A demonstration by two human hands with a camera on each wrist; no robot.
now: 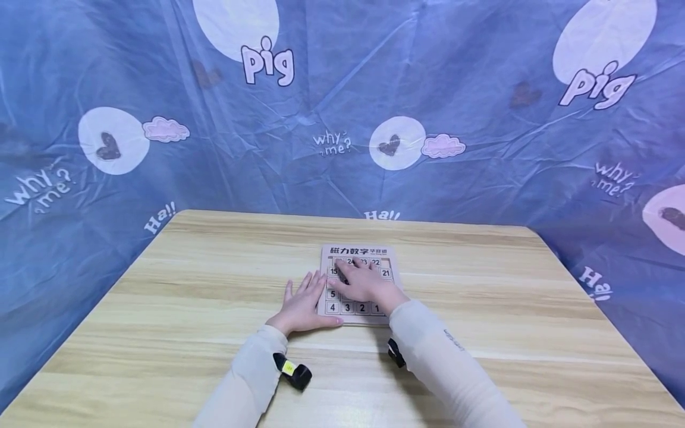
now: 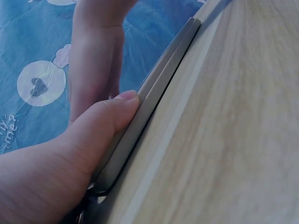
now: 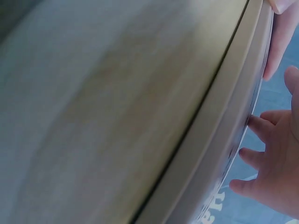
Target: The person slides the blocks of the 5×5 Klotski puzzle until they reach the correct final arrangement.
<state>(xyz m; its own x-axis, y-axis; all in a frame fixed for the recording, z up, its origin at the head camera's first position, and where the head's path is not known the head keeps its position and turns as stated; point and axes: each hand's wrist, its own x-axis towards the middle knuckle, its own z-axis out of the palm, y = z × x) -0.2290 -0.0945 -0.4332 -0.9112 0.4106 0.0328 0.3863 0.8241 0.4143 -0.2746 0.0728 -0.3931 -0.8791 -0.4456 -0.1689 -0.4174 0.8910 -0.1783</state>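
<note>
A sliding number puzzle [image 1: 355, 320] lies flat on the table, its printed title along the far side. Number tiles [image 1: 332, 308] such as 4, 3, 2 and 1 show in the near row; several in the middle are hidden. My left hand [image 1: 302, 309] rests at the puzzle's left side, fingers stretched along that edge. Its thumb [image 2: 119, 109] presses the near edge in the left wrist view. Over the tiles spreads my right hand [image 1: 366, 284], fingertips down on the upper left rows. The right wrist view shows its fingers [image 3: 252, 158] extended above the puzzle's face.
The light wood table [image 1: 187, 297] extends around the puzzle on all sides. A blue printed cloth [image 1: 321, 89] hangs behind the table and at both sides. Dark straps with small cameras [image 1: 299, 375] sit on both wrists.
</note>
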